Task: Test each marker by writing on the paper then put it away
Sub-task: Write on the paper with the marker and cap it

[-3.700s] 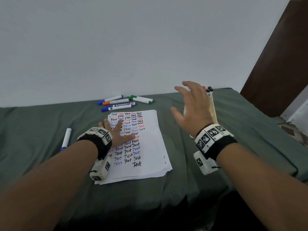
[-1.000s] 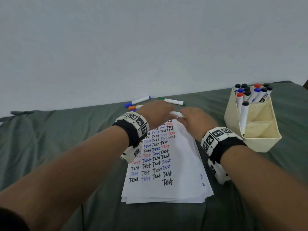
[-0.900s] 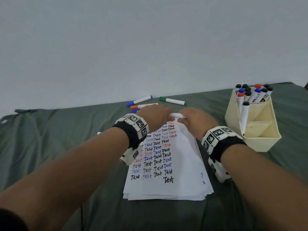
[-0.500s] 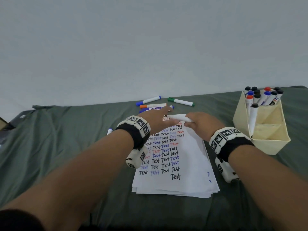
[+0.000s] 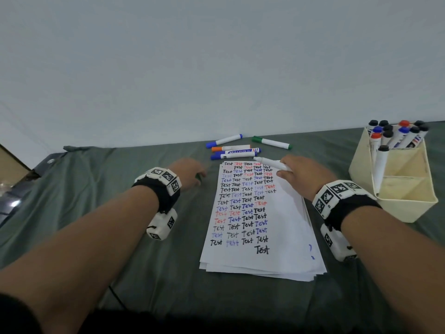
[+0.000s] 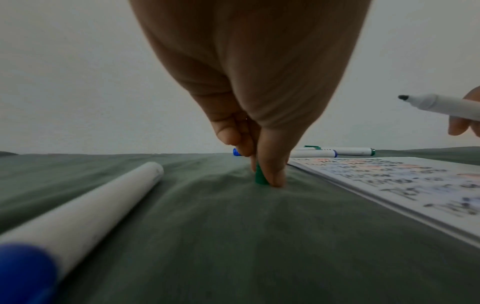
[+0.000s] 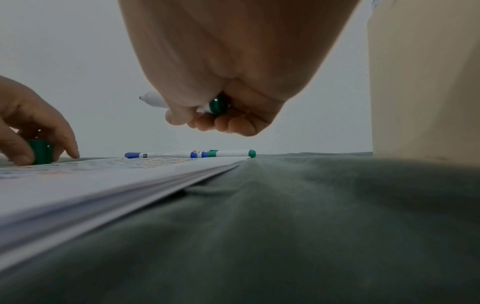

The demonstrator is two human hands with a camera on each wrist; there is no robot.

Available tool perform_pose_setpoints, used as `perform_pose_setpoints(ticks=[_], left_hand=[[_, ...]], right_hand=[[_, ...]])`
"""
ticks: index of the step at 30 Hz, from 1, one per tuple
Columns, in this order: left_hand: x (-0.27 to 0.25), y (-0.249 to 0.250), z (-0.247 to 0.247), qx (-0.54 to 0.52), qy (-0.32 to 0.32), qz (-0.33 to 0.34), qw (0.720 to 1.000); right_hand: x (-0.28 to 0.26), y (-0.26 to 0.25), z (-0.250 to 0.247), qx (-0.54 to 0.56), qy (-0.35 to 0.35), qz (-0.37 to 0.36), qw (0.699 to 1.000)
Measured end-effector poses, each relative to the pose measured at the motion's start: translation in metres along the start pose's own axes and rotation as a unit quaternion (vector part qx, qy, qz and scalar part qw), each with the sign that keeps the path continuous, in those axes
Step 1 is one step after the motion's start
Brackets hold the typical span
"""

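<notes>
My right hand point(image 5: 301, 174) grips an uncapped white marker point(image 5: 272, 163) with a green end point(image 7: 218, 106), held just above the top right of the paper stack point(image 5: 284, 220) with its tip pointing left. The top sheet is filled with rows of "Test" in black, blue and red. My left hand point(image 5: 192, 172) is on the cloth left of the paper. Its fingertips pinch the green cap point(image 6: 259, 176), which stands on the cloth. Several capped markers lie behind the paper: blue point(image 5: 224, 141), green point(image 5: 272, 142), orange point(image 5: 231, 148), blue point(image 5: 233, 155).
A cream organiser point(image 5: 407, 208) stands at the right and holds several upright markers in its back compartment. A blue-capped marker point(image 6: 78, 205) lies on the green cloth near my left wrist. A white wall rises right behind the table.
The marker has been uncapped. My left hand moved left off the paper and down to the cloth with the green cap, while my right hand kept the marker body.
</notes>
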State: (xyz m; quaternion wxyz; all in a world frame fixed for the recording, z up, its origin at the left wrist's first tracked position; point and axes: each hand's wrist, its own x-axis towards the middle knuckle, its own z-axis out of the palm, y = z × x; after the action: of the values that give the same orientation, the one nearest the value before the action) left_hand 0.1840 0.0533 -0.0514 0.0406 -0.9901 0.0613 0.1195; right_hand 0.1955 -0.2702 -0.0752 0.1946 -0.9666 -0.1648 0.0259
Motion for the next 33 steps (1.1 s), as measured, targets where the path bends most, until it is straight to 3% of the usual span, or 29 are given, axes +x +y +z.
perform_pose_setpoints(ticks=[8, 13, 16, 20, 26, 33], left_hand=[[-0.001, 0.001, 0.008, -0.024, 0.024, -0.005, 0.999], [-0.005, 0.036, 0.015, -0.005, 0.09, 0.056, 0.994], [-0.01, 0.063, 0.032, -0.015, 0.019, 0.079, 0.997], [-0.012, 0.078, 0.055, -0.049, -0.095, 0.025, 0.994], [-0.011, 0.079, 0.064, -0.05, -0.085, 0.015, 0.995], [-0.011, 0.08, 0.062, -0.075, -0.085, 0.01, 0.994]], right_hand=[[0.001, 0.003, 0.003, 0.012, 0.005, -0.002, 1.0], [-0.002, 0.004, 0.0, 0.041, 0.05, -0.044, 0.997], [-0.002, 0.003, 0.0, 0.04, 0.054, -0.06, 0.996], [0.0, 0.005, 0.002, 0.019, 0.066, -0.063, 0.996], [-0.002, 0.004, 0.002, 0.03, 0.053, -0.063, 0.996], [-0.014, 0.0, -0.002, 0.232, 0.096, -0.032, 0.967]])
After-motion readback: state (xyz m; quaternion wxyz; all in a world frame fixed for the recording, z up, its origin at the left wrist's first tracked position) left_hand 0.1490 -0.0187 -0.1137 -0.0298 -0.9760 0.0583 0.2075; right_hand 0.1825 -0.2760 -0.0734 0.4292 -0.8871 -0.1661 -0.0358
